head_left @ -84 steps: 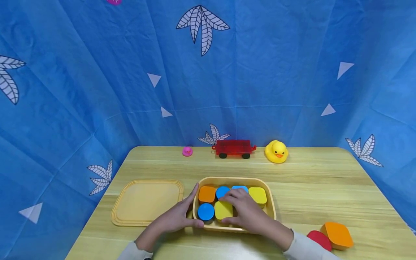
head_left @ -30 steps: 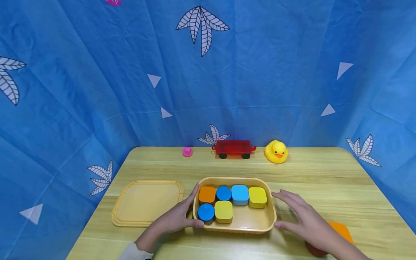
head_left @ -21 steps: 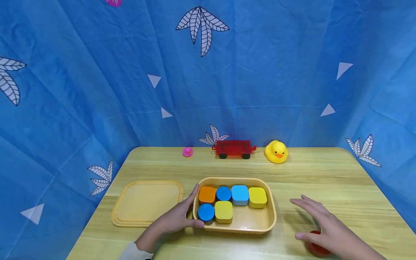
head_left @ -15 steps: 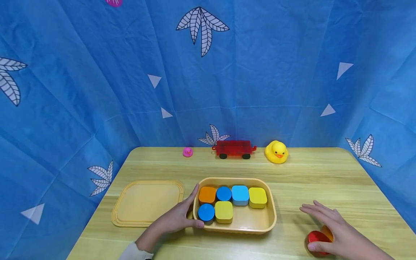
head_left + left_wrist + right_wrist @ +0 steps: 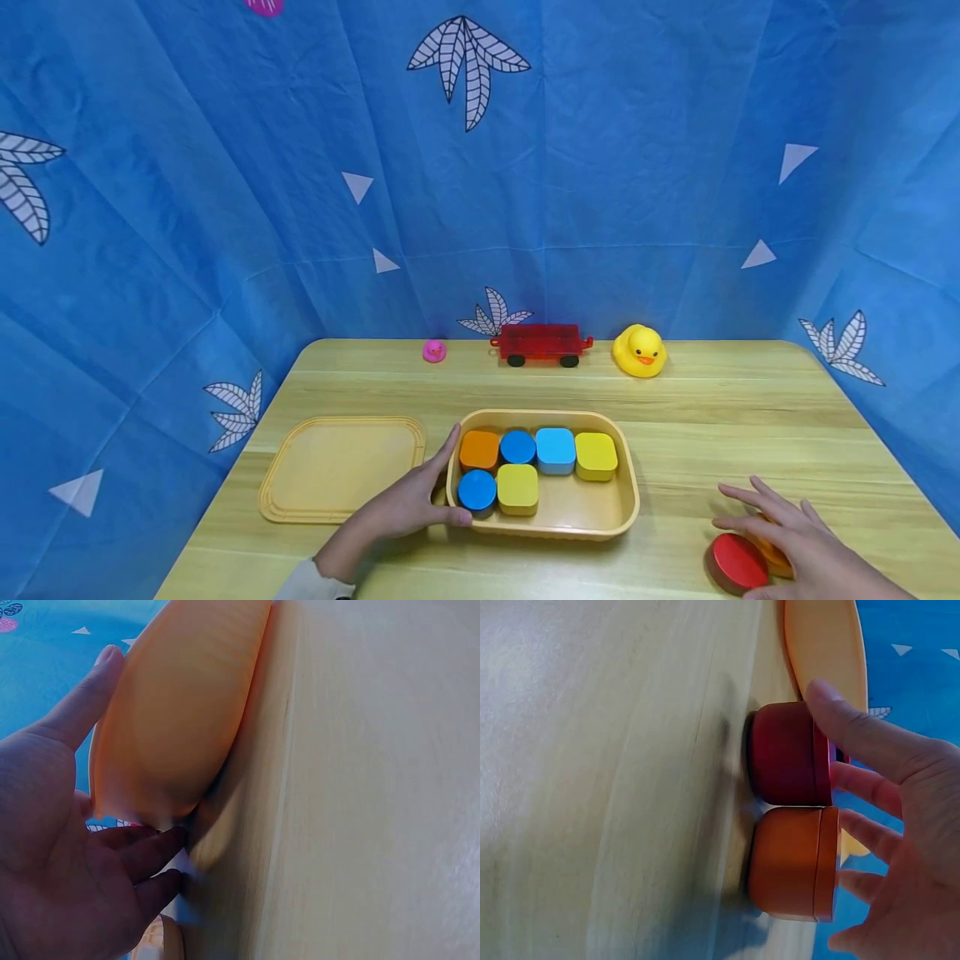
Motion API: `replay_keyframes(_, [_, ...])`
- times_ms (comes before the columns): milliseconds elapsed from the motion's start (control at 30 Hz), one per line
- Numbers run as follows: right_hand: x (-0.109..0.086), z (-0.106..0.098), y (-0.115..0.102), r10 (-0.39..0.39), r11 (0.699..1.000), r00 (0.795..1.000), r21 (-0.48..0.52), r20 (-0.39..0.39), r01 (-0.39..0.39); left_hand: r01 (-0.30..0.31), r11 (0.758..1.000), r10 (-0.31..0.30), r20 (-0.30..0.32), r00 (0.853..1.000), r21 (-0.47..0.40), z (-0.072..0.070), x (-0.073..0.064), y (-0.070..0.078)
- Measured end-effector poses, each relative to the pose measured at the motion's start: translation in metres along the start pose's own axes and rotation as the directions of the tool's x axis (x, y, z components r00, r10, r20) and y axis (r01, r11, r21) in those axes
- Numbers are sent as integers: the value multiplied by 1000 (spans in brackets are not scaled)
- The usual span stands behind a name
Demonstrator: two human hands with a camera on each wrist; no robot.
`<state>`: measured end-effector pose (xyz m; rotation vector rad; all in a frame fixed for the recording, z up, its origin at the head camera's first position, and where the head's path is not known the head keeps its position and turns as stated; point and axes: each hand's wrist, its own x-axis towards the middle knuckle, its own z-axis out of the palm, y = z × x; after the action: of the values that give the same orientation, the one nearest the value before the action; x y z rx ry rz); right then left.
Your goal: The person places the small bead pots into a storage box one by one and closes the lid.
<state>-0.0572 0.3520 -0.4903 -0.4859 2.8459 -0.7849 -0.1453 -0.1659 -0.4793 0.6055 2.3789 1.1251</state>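
Observation:
My left hand (image 5: 408,504) holds the left end of a tan plastic box (image 5: 564,529), thumb at the near corner, fingers along the far side. The left wrist view shows the box wall (image 5: 180,705) between thumb and fingers. Inside stand small lidded tins: an orange square one (image 5: 479,450), blue round ones (image 5: 477,489), a light blue square one (image 5: 555,450) and yellow square ones (image 5: 517,489). At right, my right hand (image 5: 810,546) hovers spread over a red round tin (image 5: 787,754) and an orange square tin (image 5: 791,862), which the hand partly hides in the head view.
A flat tan lid (image 5: 341,469) lies left of the box. Along the table's back edge stand a small pink duck (image 5: 433,351), a red toy wagon (image 5: 540,342) and a yellow duck (image 5: 640,352). A blue patterned cloth (image 5: 622,167) hangs behind the table (image 5: 712,417).
My right hand has let go of the near yellow tin in the box and moved right, over the red and orange tins. The left hand and the box have stayed put.

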Motion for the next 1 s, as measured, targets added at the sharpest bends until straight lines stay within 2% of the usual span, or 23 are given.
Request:
replay_keyframes(333, [2, -1, -2, -7, 999, 1000, -46, 11, 7, 2, 1000, -2, 2, 1000, 6, 0, 0, -1])
replay_keyframes(467, [5, -7, -10, 9, 1000, 999, 26, 31, -10, -1, 1000, 1, 3, 1000, 9, 0, 0, -1])
replay_keyframes(567, [10, -13, -22, 46, 996, 998, 79, 51, -50, -3, 1000, 3, 7, 1000, 6, 0, 1, -1])
replay_keyframes(700, [22, -23, -40, 95, 992, 991, 78, 93, -102, 1, 1000, -1, 8, 1000, -1, 0, 1, 0])
replay_keyframes(833, [30, -29, -55, 56, 997, 995, 46, 77, -59, 1, 1000, -1, 9, 1000, -2, 0, 1, 0])
replay_keyframes(1000, [39, -35, -75, -39, 999, 999, -29, -16, 38, -2, 1000, 2, 5, 1000, 5, 0, 1, -2])
